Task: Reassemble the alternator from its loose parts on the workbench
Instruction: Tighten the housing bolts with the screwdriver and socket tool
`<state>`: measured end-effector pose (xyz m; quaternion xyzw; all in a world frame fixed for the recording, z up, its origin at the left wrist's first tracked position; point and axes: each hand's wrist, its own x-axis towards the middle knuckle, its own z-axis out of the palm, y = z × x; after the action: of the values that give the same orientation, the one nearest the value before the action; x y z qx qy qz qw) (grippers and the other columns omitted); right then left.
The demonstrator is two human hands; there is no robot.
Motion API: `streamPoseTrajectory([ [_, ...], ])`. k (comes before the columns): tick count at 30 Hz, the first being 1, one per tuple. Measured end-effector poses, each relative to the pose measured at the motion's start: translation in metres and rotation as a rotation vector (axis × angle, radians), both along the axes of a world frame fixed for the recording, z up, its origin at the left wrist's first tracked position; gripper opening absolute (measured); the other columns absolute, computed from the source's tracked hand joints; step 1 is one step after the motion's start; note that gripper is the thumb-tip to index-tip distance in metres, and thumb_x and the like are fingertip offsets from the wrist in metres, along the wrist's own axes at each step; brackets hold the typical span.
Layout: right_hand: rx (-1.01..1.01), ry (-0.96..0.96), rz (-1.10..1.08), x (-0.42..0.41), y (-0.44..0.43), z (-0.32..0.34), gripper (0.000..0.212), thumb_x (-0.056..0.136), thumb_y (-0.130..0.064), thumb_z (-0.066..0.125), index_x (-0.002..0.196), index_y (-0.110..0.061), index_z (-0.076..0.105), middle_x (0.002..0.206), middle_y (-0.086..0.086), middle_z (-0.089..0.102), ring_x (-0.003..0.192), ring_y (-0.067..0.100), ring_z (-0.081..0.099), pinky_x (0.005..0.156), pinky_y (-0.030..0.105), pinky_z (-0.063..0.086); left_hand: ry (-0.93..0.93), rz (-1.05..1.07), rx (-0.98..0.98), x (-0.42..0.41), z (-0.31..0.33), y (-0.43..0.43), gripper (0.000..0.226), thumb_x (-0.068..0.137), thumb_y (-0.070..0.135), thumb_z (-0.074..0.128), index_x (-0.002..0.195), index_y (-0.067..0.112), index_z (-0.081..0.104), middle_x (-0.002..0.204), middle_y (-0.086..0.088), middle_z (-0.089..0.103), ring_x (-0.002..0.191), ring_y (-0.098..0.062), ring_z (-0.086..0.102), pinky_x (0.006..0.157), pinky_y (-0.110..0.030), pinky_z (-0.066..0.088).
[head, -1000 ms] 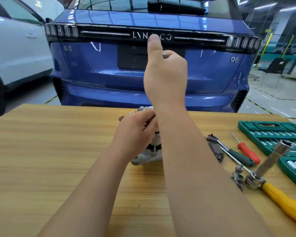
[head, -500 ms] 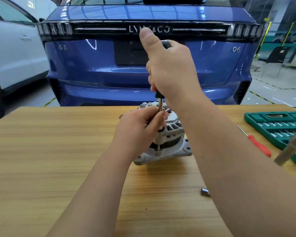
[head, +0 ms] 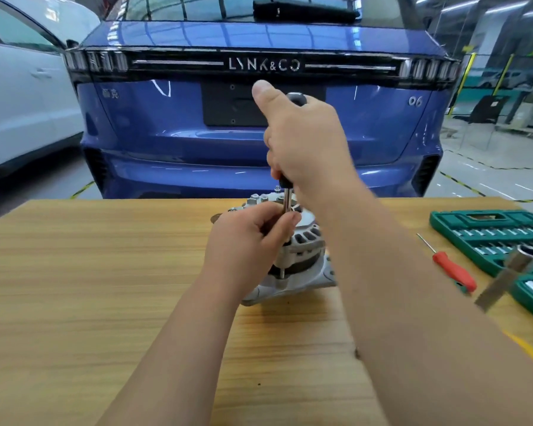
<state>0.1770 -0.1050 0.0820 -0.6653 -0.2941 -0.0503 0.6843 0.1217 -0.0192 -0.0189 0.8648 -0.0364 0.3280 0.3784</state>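
Wooden workbench [head: 90, 287], open green case [head: 443, 218] — sockets [head: 490, 233] in rows, alternator [head: 305, 241] well apart

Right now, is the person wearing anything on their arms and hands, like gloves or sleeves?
No. The left hand and right hand are bare: no gloves, rings or watch show. The left forearm and right forearm are bare too, with no sleeve as far as the picture reaches.

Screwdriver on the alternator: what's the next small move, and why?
Probably turn the handle with the right hand while the left hand steadies the shaft. The screwdriver stands upright over the alternator, the right hand grips its black handle and the left pinches the shaft beside the housing, so it looks lined up. The tip is hidden, so seating is unconfirmed.
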Motion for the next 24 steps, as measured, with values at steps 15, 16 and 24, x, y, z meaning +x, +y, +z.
streamPoseTrajectory([
  [15, -0.006, -0.029, -0.052, -0.003, 0.001, -0.002, 0.049, 0.090, -0.046, 0.058, 0.055, -0.021, 0.035, 0.051, -0.001, 0.035, 0.046, 0.020, 0.033, 0.046, 0.029, 0.036, -0.007, -0.025, -0.033, -0.001, 0.003, 0.002, 0.027, 0.084, 0.052, 0.050, 0.067, 0.034, 0.062, 0.064, 0.018, 0.063, 0.060, -0.004, 0.058, 0.052, -0.018, 0.044],
  [16, -0.054, -0.023, 0.092, 0.002, -0.006, 0.002, 0.040, 0.090, -0.044, 0.058, 0.062, -0.019, 0.044, 0.056, 0.001, 0.043, 0.047, 0.019, 0.040, 0.049, 0.031, 0.041, 0.012, -0.041, -0.031, -0.001, 0.003, 0.003, 0.027, 0.085, 0.051, 0.052, 0.067, 0.034, 0.063, 0.066, 0.019, 0.064, 0.061, -0.002, 0.058, 0.052, -0.016, 0.043],
  [24, -0.048, 0.294, 0.811, 0.013, -0.003, 0.017, 0.032, 0.085, -0.025, 0.043, 0.054, -0.018, 0.044, 0.046, -0.003, 0.037, 0.034, 0.012, 0.032, 0.041, 0.021, 0.033, 0.012, -0.052, -0.095, 0.001, 0.001, 0.004, 0.027, 0.087, 0.048, 0.056, 0.070, 0.031, 0.065, 0.067, 0.014, 0.066, 0.059, -0.004, 0.057, 0.049, -0.014, 0.040],
])
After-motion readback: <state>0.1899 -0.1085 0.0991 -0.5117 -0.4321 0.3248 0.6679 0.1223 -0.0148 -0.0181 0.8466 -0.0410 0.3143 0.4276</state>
